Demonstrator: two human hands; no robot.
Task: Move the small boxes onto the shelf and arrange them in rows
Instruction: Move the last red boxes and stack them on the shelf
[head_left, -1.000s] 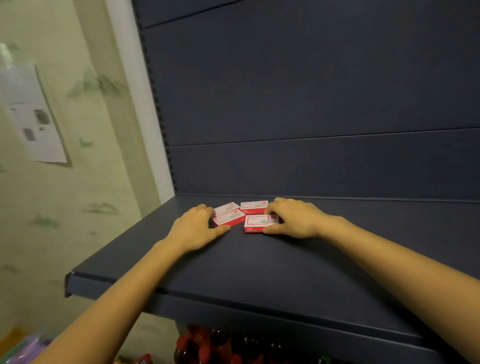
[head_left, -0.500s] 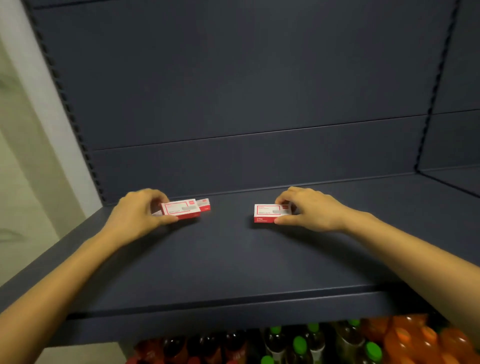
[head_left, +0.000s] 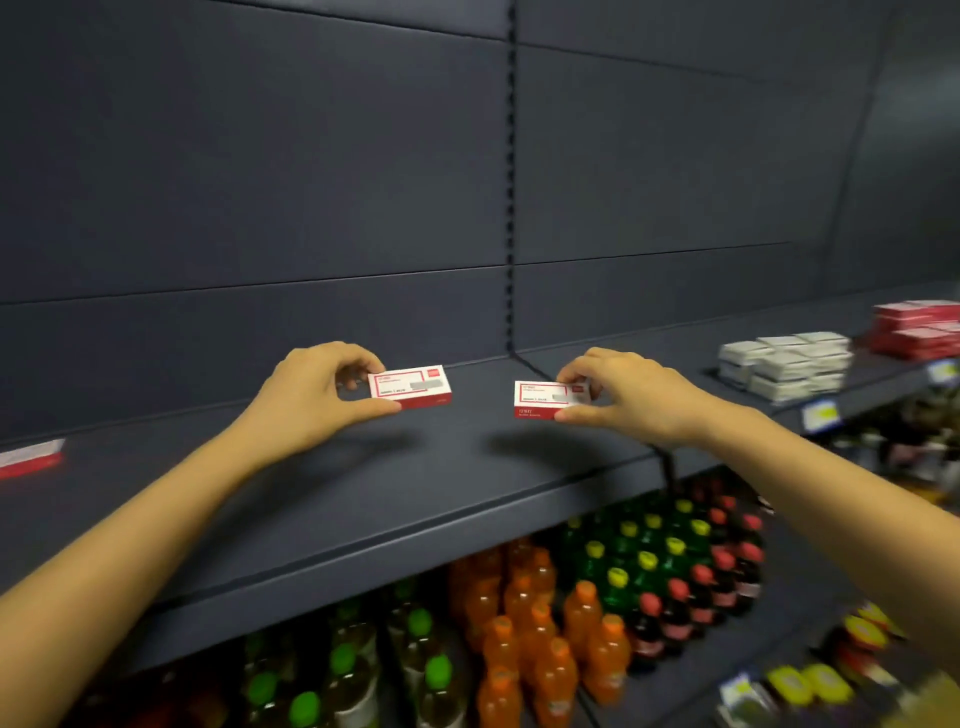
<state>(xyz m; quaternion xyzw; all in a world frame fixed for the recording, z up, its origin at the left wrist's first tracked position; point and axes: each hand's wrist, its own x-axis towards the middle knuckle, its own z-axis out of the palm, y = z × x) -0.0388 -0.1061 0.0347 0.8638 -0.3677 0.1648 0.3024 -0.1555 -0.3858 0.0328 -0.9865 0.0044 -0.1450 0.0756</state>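
- The left grip (head_left: 311, 395) is clamped on one end of the left box (head_left: 410, 387), thumb along the front edge and fingers curled over the back. Most of the box juts out past the fingertips, so a quick swing could, I judge, lever it loose.
- The right grip (head_left: 628, 400) pinches the right box (head_left: 545, 399) the same way, by one end only. A slipped box would probably land on the shelf (head_left: 363, 493) below the grips, or tip off its front edge toward the bottles (head_left: 519, 623) underneath.
- Both boxes seem to be held clear of the shelf, with soft shadows under them. Setting either down tilted or skewed would spoil a straight row.
- The left box reaches rightward from the left grip, label facing up.
- The right box reaches leftward from the right grip. The two boxes sit between the grips, near each other but apart.
- One more red box (head_left: 28, 460) lies on the shelf well to the left of the left grip. The stacked white boxes (head_left: 789, 364) sit well to the right of the right grip.
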